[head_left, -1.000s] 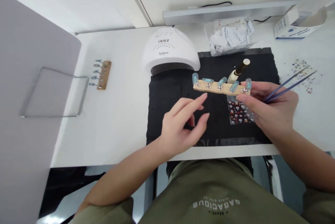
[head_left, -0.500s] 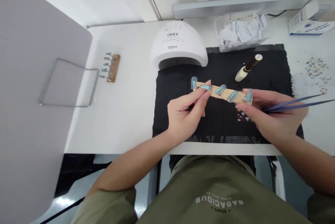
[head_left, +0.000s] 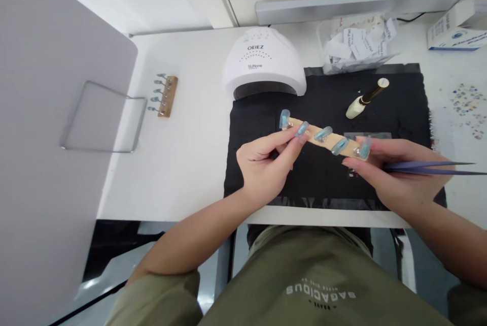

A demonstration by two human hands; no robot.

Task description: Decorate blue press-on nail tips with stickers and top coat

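Observation:
A wooden nail display stand is held up above the black mat, carrying several glossy blue false nails on small metal mounts. My left hand is closed, thumb and forefinger pinching the false nail second from the left. Its other fingers are curled below. My right hand grips the stand's right end between thumb and fingers, beside the last false nail. Purple tweezers lie in the same hand, their tips pointing right, away from the stand.
A white nail lamp stands behind. A gold-capped polish bottle is on the black mat. A second nail stand lies left. A tub of pad packets, a box and scattered gems are right.
The second false nail has turned from lying along the stand to slanting across it. The stand's right end dips slightly more. The tweezer tips have come closer together.

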